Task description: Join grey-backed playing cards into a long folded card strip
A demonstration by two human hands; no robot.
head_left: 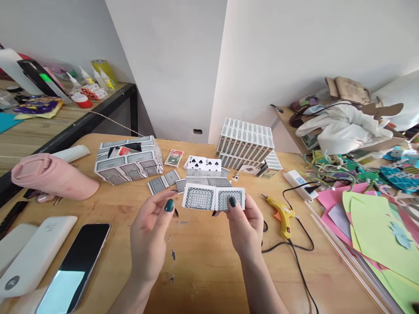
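Note:
Between thumb and fingers, my right hand (pixel 244 222) pinches a strip of two playing cards (pixel 199 197) set side by side, their patterned backs toward me. Just left of that strip is my left hand (pixel 152 229), thumb and fingers apart, holding nothing. Beyond the strip, more joined cards lie on the table, with a seven and a six of spades (pixel 204 164) face up. Card strips (pixel 163 182) with their backs showing lie left of these. A box covered in playing cards (pixel 129 159), with an opening in its top, stands farther left.
Stacked card packs (pixel 245 141) stand at the back, near a single card pack (pixel 174 158). A yellow glue gun (pixel 281 213) and its cord lie right, beside a power strip (pixel 299 183) and coloured paper (pixel 376 226). A phone (pixel 77 266) and pink roll (pixel 55 176) are left.

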